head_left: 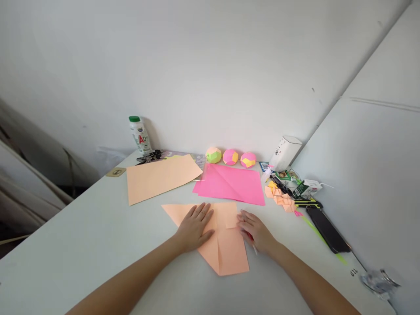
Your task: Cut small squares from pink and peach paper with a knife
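A sheet of peach paper (232, 251) lies folded on the table in front of me, with a pointed corner out to the left and a crease running down its middle. My left hand (196, 227) rests flat on it, fingers stretched out and slightly spread. A smaller peach square (227, 215) lies on the sheet's upper right part. At that square's right edge are the curled fingers of my right hand (258, 232). A slim white and red stick-like tool (255, 249) pokes out below its palm; the kind is mostly hidden.
Behind the work lie a large peach sheet (160, 179) and pink sheets (232, 183). Three paper balls (230, 157) stand by the wall. A bottle (140, 134) is at the back left. On the right are folded paper pieces (282, 199), a white box (285, 153) and a black phone (328, 229).
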A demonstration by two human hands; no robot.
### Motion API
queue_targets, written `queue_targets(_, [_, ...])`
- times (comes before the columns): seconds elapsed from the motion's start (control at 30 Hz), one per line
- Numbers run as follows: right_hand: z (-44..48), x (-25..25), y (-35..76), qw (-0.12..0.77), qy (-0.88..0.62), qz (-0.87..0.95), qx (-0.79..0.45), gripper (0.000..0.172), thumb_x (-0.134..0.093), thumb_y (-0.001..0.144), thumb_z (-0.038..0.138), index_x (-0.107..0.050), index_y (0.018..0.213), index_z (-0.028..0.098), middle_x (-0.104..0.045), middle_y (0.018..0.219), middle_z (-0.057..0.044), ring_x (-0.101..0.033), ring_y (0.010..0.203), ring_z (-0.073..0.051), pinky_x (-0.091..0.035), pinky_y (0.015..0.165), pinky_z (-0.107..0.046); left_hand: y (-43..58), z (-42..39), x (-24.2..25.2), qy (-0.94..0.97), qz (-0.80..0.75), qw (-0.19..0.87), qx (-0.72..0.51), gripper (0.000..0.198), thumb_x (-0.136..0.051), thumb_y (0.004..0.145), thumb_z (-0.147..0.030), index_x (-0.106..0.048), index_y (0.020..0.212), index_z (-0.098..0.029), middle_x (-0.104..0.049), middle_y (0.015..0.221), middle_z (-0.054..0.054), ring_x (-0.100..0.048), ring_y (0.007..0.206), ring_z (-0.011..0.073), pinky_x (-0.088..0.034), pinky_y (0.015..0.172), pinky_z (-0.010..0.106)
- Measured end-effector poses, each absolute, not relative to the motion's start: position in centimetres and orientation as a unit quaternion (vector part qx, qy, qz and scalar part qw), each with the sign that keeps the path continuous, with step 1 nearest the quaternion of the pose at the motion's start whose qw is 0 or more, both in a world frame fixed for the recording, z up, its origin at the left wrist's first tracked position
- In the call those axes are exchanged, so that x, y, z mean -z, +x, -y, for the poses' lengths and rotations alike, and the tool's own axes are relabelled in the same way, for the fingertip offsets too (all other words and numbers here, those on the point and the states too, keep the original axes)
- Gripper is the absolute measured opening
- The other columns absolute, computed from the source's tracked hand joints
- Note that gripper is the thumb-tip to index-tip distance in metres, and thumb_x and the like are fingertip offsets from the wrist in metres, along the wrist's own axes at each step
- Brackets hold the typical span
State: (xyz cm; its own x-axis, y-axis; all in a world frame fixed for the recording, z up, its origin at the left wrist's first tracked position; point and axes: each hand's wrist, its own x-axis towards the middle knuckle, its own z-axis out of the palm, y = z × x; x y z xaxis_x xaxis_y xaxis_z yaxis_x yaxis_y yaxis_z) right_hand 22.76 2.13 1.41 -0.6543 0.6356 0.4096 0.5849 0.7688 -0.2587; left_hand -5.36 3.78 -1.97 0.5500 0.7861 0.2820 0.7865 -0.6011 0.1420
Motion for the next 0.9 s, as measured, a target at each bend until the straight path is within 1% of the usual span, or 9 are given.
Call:
queue_targets(0.1, [-0.4, -2.6, 22.6, 0.226, -0.309, 0.920, -0.087, 0.017, -0.051, 0.087, 0.010, -0.060, 0.099, 0.018, -0.065, 0.115, -0.011, -0.048, 0.124, -0.025, -0.045, 0.100, -0.044, -6.6, -4.1, 2.2, -0.882, 0.450, -0.005, 0.142, 0.064, -0.032, 0.092, -0.057, -0.041, 0.139, -0.015, -0.034, 0.148, 0.013, -0.030, 0.137, 0.0303, -0.023, 0.111, 0.047])
queue_targets(0.17, [0.1, -3.2, 22.0, 0.228, -0.280, 0.925, -0.119, 0.015, -0.052, 0.088, 0.010, -0.060, 0.097, 0.018, -0.067, 0.108, -0.009, -0.053, 0.117, -0.023, -0.047, 0.098, -0.042, -6.8, -4.6, 2.3, -0.882, 0.451, -0.008, 0.136, 0.064, -0.032, 0.092, -0.058, -0.041, 0.140, -0.015, -0.033, 0.149, 0.012, -0.028, 0.138, 0.0297, -0.021, 0.112, 0.046])
queue_targets(0.27, [-0.4, -3.2, 20.7, 0.247, -0.248, 0.925, -0.147, 0.016, -0.051, 0.088, 0.010, -0.061, 0.096, 0.019, -0.070, 0.095, -0.007, -0.061, 0.097, -0.020, -0.053, 0.086, -0.038, -6.8, -5.2, 2.2, -0.881, 0.453, -0.005, 0.135, 0.064, -0.034, 0.091, -0.057, -0.041, 0.139, -0.015, -0.032, 0.150, 0.012, -0.027, 0.139, 0.0289, -0.021, 0.113, 0.046])
queue_targets(0.37, [-1.3, -2.4, 20.0, 0.282, -0.241, 0.919, -0.137, 0.015, -0.050, 0.088, 0.012, -0.060, 0.097, 0.020, -0.071, 0.094, -0.009, -0.062, 0.085, -0.019, -0.054, 0.077, -0.038, -6.9, -5.0, 1.7, -0.877, 0.461, 0.007, 0.135, 0.057, -0.036, 0.092, -0.052, -0.047, 0.135, -0.016, -0.037, 0.147, 0.010, -0.031, 0.137, 0.0266, -0.023, 0.113, 0.044])
queue_targets(0.47, [-1.6, -1.6, 20.4, 0.302, -0.246, 0.912, -0.127, 0.016, -0.050, 0.088, 0.012, -0.060, 0.099, 0.019, -0.070, 0.100, -0.011, -0.062, 0.093, -0.021, -0.053, 0.080, -0.040, -7.2, -4.9, 1.1, -0.859, 0.493, 0.026, 0.140, 0.042, -0.032, 0.095, -0.040, -0.059, 0.120, -0.020, -0.048, 0.140, 0.006, -0.035, 0.135, 0.0247, -0.022, 0.114, 0.045])
queue_targets(0.53, [-1.5, -1.4, 21.0, 0.295, -0.242, 0.916, -0.120, 0.019, -0.050, 0.087, 0.009, -0.060, 0.100, 0.019, -0.071, 0.101, -0.011, -0.061, 0.104, -0.022, -0.051, 0.085, -0.041, -7.6, -4.9, 1.0, -0.838, 0.525, 0.039, 0.143, 0.041, -0.032, 0.095, -0.040, -0.061, 0.115, -0.019, -0.050, 0.137, 0.009, -0.034, 0.135, 0.0285, -0.021, 0.113, 0.051])
queue_targets(0.63, [-1.1, -1.2, 21.8, 0.284, -0.226, 0.924, -0.123, 0.022, -0.051, 0.087, 0.007, -0.059, 0.104, 0.019, -0.070, 0.105, -0.011, -0.057, 0.114, -0.022, -0.049, 0.091, -0.042, -8.1, -5.1, 1.4, -0.818, 0.557, 0.048, 0.137, 0.049, -0.038, 0.091, -0.047, -0.055, 0.124, -0.014, -0.044, 0.141, 0.016, -0.033, 0.133, 0.0380, -0.026, 0.106, 0.060])
queue_targets(0.7, [-1.1, -1.2, 22.2, 0.276, -0.213, 0.928, -0.133, 0.023, -0.051, 0.087, 0.006, -0.058, 0.105, 0.019, -0.070, 0.108, -0.011, -0.055, 0.117, -0.022, -0.048, 0.094, -0.042, -8.3, -5.1, 1.7, -0.816, 0.561, 0.046, 0.131, 0.055, -0.039, 0.090, -0.049, -0.050, 0.129, -0.012, -0.039, 0.144, 0.019, -0.033, 0.133, 0.0408, -0.028, 0.104, 0.061])
queue_targets(0.9, [-0.9, -1.5, 22.0, 0.283, -0.195, 0.929, -0.139, 0.022, -0.054, 0.085, 0.006, -0.058, 0.103, 0.018, -0.070, 0.108, -0.010, -0.054, 0.120, -0.021, -0.046, 0.098, -0.042, -7.9, -4.7, 1.1, -0.828, 0.543, 0.037, 0.137, 0.048, -0.035, 0.093, -0.042, -0.053, 0.125, -0.010, -0.041, 0.141, 0.020, -0.031, 0.134, 0.0380, -0.028, 0.106, 0.057])
